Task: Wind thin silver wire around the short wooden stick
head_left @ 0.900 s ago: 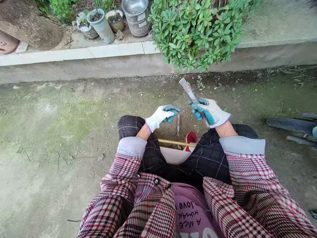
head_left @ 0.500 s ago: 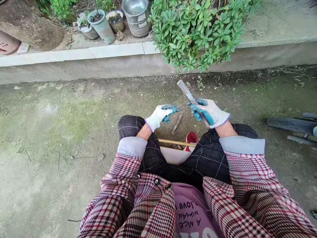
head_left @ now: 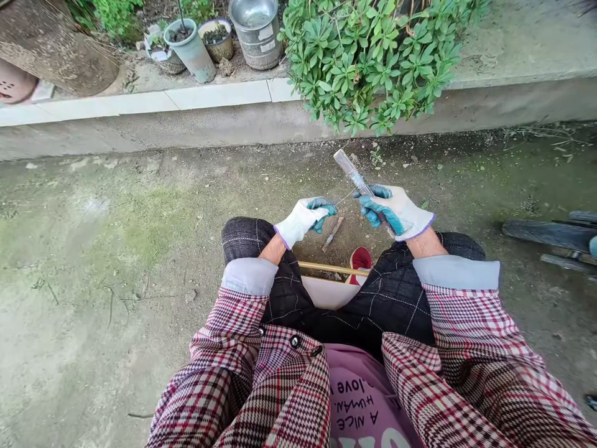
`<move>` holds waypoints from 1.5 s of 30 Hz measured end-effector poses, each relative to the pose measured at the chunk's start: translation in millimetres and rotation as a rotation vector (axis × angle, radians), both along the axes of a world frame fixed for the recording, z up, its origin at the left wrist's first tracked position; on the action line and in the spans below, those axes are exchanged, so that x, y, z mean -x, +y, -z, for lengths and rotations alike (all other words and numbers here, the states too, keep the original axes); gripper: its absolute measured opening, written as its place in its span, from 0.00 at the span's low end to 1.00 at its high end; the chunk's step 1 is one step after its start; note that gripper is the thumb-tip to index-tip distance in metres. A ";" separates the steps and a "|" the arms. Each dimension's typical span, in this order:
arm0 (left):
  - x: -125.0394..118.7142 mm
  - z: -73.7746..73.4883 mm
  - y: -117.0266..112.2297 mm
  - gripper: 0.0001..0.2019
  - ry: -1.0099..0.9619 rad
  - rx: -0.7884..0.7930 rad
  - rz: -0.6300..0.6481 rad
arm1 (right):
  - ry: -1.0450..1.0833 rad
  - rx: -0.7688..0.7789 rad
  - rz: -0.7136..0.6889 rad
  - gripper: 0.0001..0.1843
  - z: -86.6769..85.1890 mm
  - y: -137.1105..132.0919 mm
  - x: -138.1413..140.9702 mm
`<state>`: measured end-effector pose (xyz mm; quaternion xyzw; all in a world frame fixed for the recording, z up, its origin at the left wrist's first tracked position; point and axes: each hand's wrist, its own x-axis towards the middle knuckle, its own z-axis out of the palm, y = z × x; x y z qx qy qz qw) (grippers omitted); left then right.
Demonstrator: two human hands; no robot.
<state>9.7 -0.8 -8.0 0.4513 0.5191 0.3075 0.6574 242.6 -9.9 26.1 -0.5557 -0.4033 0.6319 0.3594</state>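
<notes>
I sit with both gloved hands out over my knees. My right hand is closed around a grey metal bar that slants up and to the left; thin wire is wound around its middle. A fine strand of that wire runs from the bar toward my left hand, whose fingertips are pinched together on it. Below and between the hands, a short brownish stick-like piece hangs or lies tilted; I cannot tell which.
Bare dirt ground spreads left and ahead. A concrete curb crosses the back, with a leafy bush, pots and a metal bucket beyond. A red shoe and a yellow rod lie between my knees. Dark objects sit at right.
The short brownish piece under my hands has swung from upright to tilted. My left hand's pinch has shifted slightly; the bar in my right hand moved a little left.
</notes>
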 end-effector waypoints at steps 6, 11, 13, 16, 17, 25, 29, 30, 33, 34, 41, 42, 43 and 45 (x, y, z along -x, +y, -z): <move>1.1 4.8 -3.7 0.01 -0.008 -0.103 0.044 | -0.014 -0.005 0.013 0.23 2.7 -1.8 1.0; 3.8 12.6 -0.6 0.03 -0.019 -0.122 0.101 | -0.035 0.049 -0.414 0.26 0.2 -5.2 -6.1; 4.2 15.7 -0.4 0.04 0.005 -0.170 0.183 | -0.137 0.068 -0.711 0.24 2.4 -4.7 -7.8; 4.4 20.5 -3.6 0.04 0.133 -0.244 0.326 | -0.383 0.005 -0.966 0.18 9.6 -3.1 -6.6; 4.7 22.5 -5.1 0.04 0.192 -0.260 0.364 | -0.494 -0.019 -0.999 0.16 12.5 -2.6 -5.3; 2.3 36.8 -10.0 0.10 0.454 -0.295 0.451 | -1.032 -0.121 -0.991 0.03 23.0 2.8 11.0; -6.0 28.6 -11.8 0.10 0.386 -0.092 0.283 | -1.202 -0.205 -0.962 0.11 18.5 3.7 13.7; -7.2 25.4 -12.2 0.09 0.337 -0.058 0.241 | -1.216 -0.211 -0.936 0.12 17.7 3.5 13.6; -7.4 15.5 -12.8 0.06 0.179 -0.001 0.148 | -1.188 -0.241 -0.847 0.15 18.0 2.1 13.3; -6.9 12.3 -13.0 0.05 0.144 0.017 0.123 | -1.172 -0.252 -0.823 0.15 19.0 1.5 13.5; -9.5 -1.4 -14.4 0.05 0.071 0.119 0.032 | -1.108 -0.317 -0.706 0.14 27.8 2.7 13.2; -9.6 -1.9 -14.5 0.05 0.054 0.133 0.038 | -1.089 -0.310 -0.667 0.14 28.3 3.4 12.4; -9.1 -1.9 -14.6 0.05 0.035 0.144 0.051 | -1.068 -0.299 -0.619 0.13 28.5 4.0 11.6; -7.4 -0.7 -15.1 0.06 0.006 0.153 0.097 | -0.986 -0.268 -0.501 0.12 28.5 4.2 10.1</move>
